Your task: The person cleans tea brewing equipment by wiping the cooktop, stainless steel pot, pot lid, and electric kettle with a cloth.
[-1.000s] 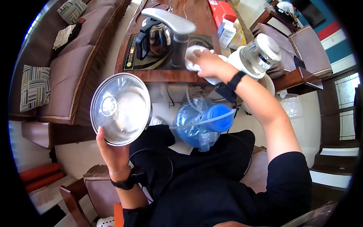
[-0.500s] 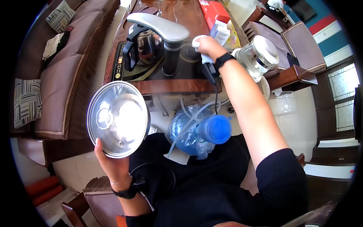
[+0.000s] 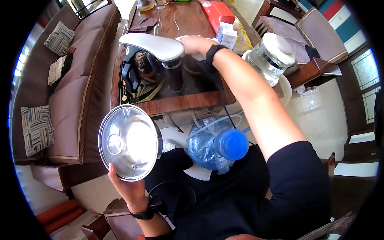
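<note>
As right hand (image 3: pixel 196 45) is nearing dispenser (image 3: pixel 156 45) at twelve o'clock (finger spread, hold unclear), work is seemingly shifting. Left hand (image 3: pixel 130 189) is clasping pot (image 3: pixel 129 140).

I am in a home, and by its furniture this is the living room. Along my left runs a long padded sofa (image 3: pixel 76 128) with a skirted front, striped cushions (image 3: pixel 37 130) on it and a light cloth (image 3: pixel 58 70) lying on the seat. To my right stands an armchair (image 3: pixel 322 34) in similar upholstery, near a wall (image 3: pixel 340 18) banded in red, white and blue-green. Glossy pale tiles (image 3: pixel 312 114) cover the floor, and beyond them dark wood frames hold glass panes (image 3: pixel 364 70). The polished wooden table (image 3: pixel 182 24) before me carries a kettle (image 3: pixel 145 66), with a big blue water bottle (image 3: pixel 206 138) below its near edge, as at a household tea corner
</note>
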A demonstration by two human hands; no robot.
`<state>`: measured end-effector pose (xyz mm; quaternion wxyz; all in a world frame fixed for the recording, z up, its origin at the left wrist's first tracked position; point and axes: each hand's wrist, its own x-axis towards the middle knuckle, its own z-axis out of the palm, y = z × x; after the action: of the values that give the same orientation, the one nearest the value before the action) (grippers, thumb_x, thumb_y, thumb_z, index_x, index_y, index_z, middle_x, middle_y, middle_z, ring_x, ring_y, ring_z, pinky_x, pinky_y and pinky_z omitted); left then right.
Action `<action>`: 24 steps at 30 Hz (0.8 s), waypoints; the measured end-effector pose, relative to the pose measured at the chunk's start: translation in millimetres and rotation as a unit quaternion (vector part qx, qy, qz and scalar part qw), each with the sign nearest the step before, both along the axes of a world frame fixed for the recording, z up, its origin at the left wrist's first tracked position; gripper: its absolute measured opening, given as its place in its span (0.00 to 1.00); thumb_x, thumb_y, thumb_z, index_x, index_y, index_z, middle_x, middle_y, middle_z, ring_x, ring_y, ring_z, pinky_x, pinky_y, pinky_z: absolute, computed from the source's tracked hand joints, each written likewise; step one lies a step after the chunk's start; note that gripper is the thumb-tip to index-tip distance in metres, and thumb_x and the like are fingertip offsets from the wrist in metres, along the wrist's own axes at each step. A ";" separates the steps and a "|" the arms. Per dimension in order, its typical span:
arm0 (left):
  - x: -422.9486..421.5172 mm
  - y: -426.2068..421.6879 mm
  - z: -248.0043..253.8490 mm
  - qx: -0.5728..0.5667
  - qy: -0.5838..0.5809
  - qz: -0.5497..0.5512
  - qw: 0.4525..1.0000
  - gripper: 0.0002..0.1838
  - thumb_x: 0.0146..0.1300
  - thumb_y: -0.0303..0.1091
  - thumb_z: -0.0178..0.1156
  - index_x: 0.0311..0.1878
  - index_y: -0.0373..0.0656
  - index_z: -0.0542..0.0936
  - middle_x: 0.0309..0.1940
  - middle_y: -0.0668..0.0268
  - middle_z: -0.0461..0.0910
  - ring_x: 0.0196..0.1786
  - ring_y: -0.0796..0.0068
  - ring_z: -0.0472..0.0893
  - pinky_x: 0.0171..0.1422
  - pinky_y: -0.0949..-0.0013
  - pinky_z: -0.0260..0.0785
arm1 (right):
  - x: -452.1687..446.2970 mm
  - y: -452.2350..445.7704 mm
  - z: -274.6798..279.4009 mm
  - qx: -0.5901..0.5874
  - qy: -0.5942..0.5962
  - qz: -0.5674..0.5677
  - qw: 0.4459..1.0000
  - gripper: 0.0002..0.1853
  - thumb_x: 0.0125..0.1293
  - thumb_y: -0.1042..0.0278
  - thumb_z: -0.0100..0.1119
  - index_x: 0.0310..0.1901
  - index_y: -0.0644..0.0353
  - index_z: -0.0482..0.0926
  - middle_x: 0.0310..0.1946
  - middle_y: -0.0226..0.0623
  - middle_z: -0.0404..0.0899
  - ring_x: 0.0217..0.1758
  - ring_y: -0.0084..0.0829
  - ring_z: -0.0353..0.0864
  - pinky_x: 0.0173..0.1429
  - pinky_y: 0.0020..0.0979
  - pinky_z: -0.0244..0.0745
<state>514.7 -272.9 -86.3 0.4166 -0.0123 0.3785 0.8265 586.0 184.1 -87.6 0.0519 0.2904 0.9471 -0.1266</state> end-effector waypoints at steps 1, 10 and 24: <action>1.6 0.5 1.1 -0.002 -0.001 0.001 1.000 0.30 0.65 0.48 0.52 0.65 0.41 0.65 0.61 0.61 0.70 0.62 0.62 0.70 0.66 0.56 0.64 | -3.5 20.7 -15.7 0.029 -0.005 -0.008 1.000 0.20 0.57 0.63 0.55 0.52 0.42 0.81 0.52 0.36 0.79 0.57 0.41 0.77 0.59 0.39 0.70; 20.9 -2.7 9.4 0.026 -0.015 -0.027 0.999 0.30 0.64 0.49 0.51 0.65 0.41 0.65 0.60 0.61 0.71 0.61 0.64 0.71 0.65 0.57 0.63 | 33.1 5.6 -7.1 0.094 -0.015 -0.188 0.978 0.22 0.54 0.59 0.50 0.51 0.53 0.81 0.51 0.46 0.79 0.55 0.45 0.78 0.60 0.38 0.71; 57.7 -3.5 20.4 0.048 -0.009 -0.091 0.995 0.30 0.65 0.47 0.51 0.66 0.38 0.64 0.61 0.58 0.70 0.63 0.62 0.70 0.68 0.57 0.61 | 67.5 -34.4 -0.5 -0.037 -0.043 -0.220 0.974 0.16 0.54 0.63 0.55 0.46 0.51 0.82 0.46 0.38 0.82 0.48 0.43 0.82 0.49 0.39 0.77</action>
<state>572.4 -276.3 -65.8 0.4930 0.0349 0.3344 0.8024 653.5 149.6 -88.1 0.0746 0.4943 0.8516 -0.1575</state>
